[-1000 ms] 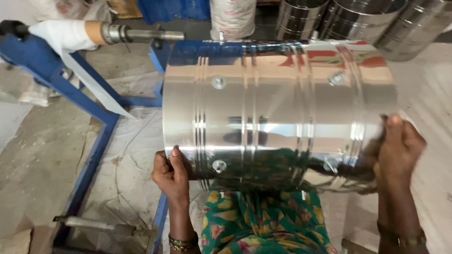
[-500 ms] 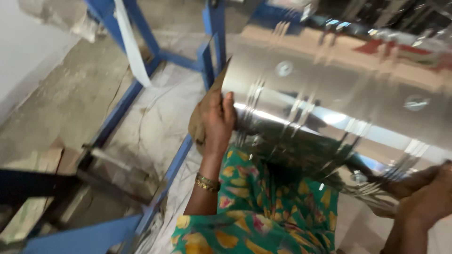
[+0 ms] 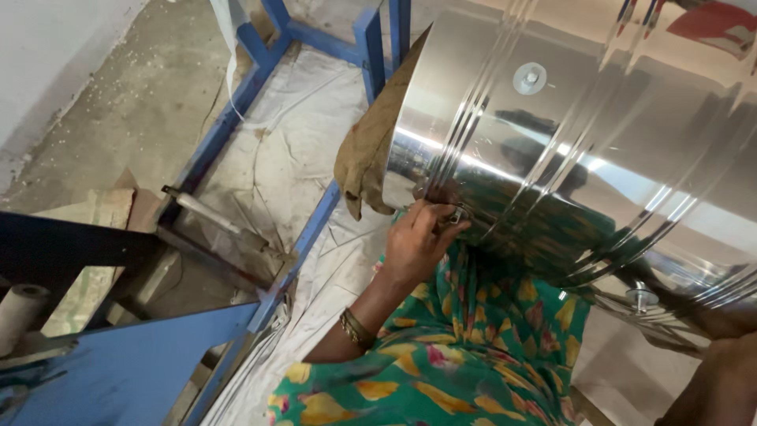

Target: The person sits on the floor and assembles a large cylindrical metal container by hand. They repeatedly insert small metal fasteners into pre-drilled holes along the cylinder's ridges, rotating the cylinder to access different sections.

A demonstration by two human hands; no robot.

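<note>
Left hand slid lower, fingers curled on shiny ribbed steel drum; right grip unclear.

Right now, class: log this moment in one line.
left hand: grips drum rim | steel drum: tilted over lap | brown cloth: at rim | right hand: barely visible

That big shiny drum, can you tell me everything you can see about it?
The shiny drum is a large cylinder that looks like polished steel, mirror-bright, reflecting the green flowered cloth below it. Raised ribs run around it in groups, and a few round rivet-like studs sit on its side. It lies tilted on its side over the person's lap. The left hand grips its lower rim, and a brown rag hangs at its open end.
</note>
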